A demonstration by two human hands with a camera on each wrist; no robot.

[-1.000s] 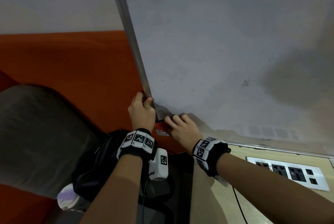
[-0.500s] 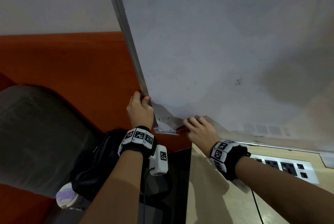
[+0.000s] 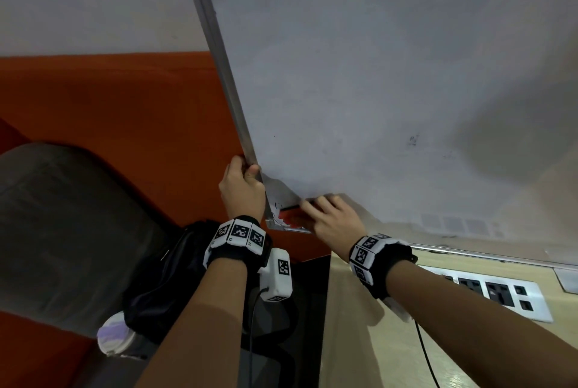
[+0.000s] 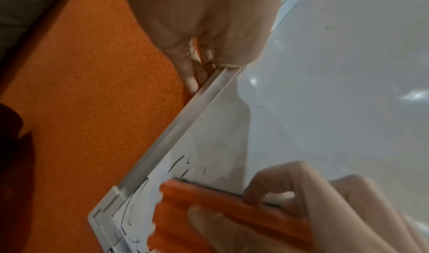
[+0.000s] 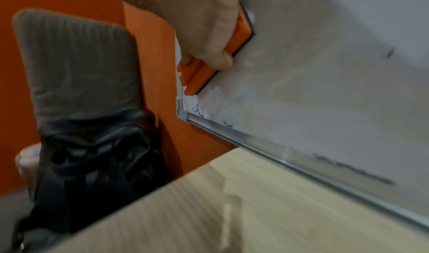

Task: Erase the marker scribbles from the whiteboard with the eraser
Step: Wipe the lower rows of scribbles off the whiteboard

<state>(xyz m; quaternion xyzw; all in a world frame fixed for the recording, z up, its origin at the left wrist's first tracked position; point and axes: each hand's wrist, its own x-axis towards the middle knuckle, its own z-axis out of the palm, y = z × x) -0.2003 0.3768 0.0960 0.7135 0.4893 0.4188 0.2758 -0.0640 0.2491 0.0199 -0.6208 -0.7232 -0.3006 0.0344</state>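
Right hand [image 3: 331, 220] is clamped on the orange plastic block eraser [image 4: 223, 211], fingers curled over its top edge and thumb on its back face. The eraser's dark pad side lies flat against the white board surface of the aluminium-framed whiteboard [image 3: 375, 90], in the lower-left corner, just beside the left frame rail and a little above the bottom rail.

Left hand [image 3: 242, 189] grips the whiteboard's left frame rail just above that corner: thumb on the front, fingers wrapped behind the edge.

Black marker scribbles [image 4: 185, 167] remain in the corner. In the left wrist view, thin curved lines sit between the eraser and the grey plastic corner cap [image 4: 104, 218], some right at the eraser's edge. The right wrist view shows more strokes along the bottom rail below the eraser, plus a dark smear further right on the rail; motion blur, so detail is unclear. A small dark mark [image 3: 413, 139] sits mid-board, well apart from the hands.

The board stands on a light wood-grain desk [image 3: 391, 340] against an orange wall panel [image 3: 109, 121]. A white socket strip [image 3: 488, 290] is set into the desk near the right forearm. A grey upholstered chair [image 5: 76, 58] with a black bag [image 5: 92, 146] on it sits to the left of the desk.
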